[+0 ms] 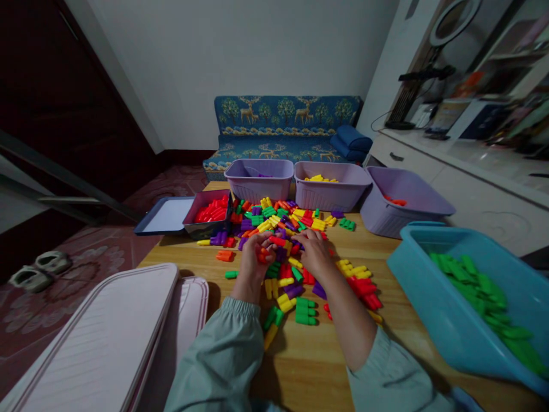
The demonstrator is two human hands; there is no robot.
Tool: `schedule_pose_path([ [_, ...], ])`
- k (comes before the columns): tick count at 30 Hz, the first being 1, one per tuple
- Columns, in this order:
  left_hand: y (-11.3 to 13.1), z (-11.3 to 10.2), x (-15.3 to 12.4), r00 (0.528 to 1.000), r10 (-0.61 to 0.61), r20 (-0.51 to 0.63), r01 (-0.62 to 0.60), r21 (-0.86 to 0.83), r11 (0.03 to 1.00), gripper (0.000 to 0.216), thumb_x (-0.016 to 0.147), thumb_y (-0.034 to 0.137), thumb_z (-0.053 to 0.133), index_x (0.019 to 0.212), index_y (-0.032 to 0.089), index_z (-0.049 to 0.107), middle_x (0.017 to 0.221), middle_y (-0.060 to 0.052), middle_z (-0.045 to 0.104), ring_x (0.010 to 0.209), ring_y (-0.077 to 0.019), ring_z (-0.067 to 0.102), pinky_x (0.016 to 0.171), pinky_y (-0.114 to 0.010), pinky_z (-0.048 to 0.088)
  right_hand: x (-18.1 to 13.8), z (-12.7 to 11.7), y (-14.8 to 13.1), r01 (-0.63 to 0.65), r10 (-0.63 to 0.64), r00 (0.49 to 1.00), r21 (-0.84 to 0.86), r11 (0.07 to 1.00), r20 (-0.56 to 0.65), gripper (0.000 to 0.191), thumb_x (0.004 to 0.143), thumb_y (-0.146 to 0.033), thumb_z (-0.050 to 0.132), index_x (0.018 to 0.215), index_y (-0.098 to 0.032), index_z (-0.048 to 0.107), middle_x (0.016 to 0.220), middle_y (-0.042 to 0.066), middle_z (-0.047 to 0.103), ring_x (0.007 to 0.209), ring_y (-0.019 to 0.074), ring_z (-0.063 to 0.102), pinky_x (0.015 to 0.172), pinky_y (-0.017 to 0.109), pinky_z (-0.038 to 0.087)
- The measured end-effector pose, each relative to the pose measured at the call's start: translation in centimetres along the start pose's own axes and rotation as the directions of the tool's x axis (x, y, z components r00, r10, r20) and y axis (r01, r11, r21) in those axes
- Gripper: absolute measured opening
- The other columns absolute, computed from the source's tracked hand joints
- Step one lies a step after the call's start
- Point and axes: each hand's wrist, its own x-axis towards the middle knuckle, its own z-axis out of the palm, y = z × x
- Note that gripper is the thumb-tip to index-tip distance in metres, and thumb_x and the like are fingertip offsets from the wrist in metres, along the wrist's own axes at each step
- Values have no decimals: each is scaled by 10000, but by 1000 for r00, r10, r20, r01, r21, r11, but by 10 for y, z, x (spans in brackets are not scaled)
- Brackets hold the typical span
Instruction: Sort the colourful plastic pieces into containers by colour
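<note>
A heap of small plastic blocks (278, 229) in red, yellow, green, purple and orange covers the middle of the wooden table (326, 366). My left hand (254, 257) is curled over the heap with an orange block (262, 256) held in its fingers. Beside it, my right hand (313, 250) rests on the heap with its fingers bent down onto the blocks; whether they hold one is hidden. The two hands are close together, almost touching.
A small tray of red blocks (209, 213) stands at the back left. Three lilac bins (259, 178) (330, 184) (401, 201) line the far edge. A blue bin of green blocks (476, 289) stands at the right. Pink lids (111, 332) lie at the near left.
</note>
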Motion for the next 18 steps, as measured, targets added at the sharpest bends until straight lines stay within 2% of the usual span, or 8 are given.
schedule_pose_path([
  [4, 8, -3, -3, 986, -163, 47, 169, -225, 960, 239, 725, 314, 592, 873, 128, 565, 679, -60, 594, 497, -73, 501, 324, -91, 239, -1, 0, 1, -42, 42, 999, -4, 999, -11, 344, 785, -66, 580, 1073, -209, 701, 1141, 94, 611, 1119, 243, 470, 983, 344, 395],
  [8, 10, -3, -4, 974, -150, 171, 202, -351, 914, 175, 830, 269, 590, 750, 167, 473, 549, 35, 403, 430, -30, 390, 323, -68, 235, 1, -3, 1, -77, 78, 997, 24, 997, -24, 212, 823, -171, 604, 1012, -198, 695, 1118, 95, 649, 1120, 253, 500, 954, 355, 400],
  [11, 8, -3, -5, 963, -158, 217, 236, -405, 883, 200, 851, 157, 541, 698, 172, 415, 541, 51, 349, 411, -12, 354, 330, -52, 240, 5, -5, -3, -160, 167, 985, 147, 976, -40, 212, 864, -281, 573, 1033, -201, 673, 983, 93, 693, 984, 230, 598, 856, 328, 439],
  [14, 7, -3, -5, 955, -162, 247, 260, -444, 857, 119, 827, 106, 502, 729, 153, 455, 559, 36, 390, 417, -8, 368, 326, -43, 238, 9, -6, -11, -223, 248, 969, 428, 876, -2, 251, 859, -347, 562, 1060, -213, 632, 836, 47, 704, 720, 178, 643, 708, 287, 471],
  [16, 7, -3, -5, 956, -167, 243, 260, -428, 866, 26, 807, 123, 510, 784, 134, 505, 610, 5, 471, 444, -12, 410, 329, -43, 247, 10, -7, -18, -224, 253, 967, 616, 755, 41, 251, 829, -356, 582, 1029, -208, 605, 773, 19, 695, 568, 143, 606, 610, 264, 471],
  [18, 7, -2, -5, 959, -188, 213, 256, -357, 898, 92, 798, 197, 554, 850, 121, 555, 687, -36, 551, 493, -29, 469, 335, -51, 268, 10, -9, -26, -215, 238, 968, 741, 636, 78, 225, 801, -375, 599, 941, -199, 594, 721, 4, 678, 483, 119, 558, 526, 244, 446],
])
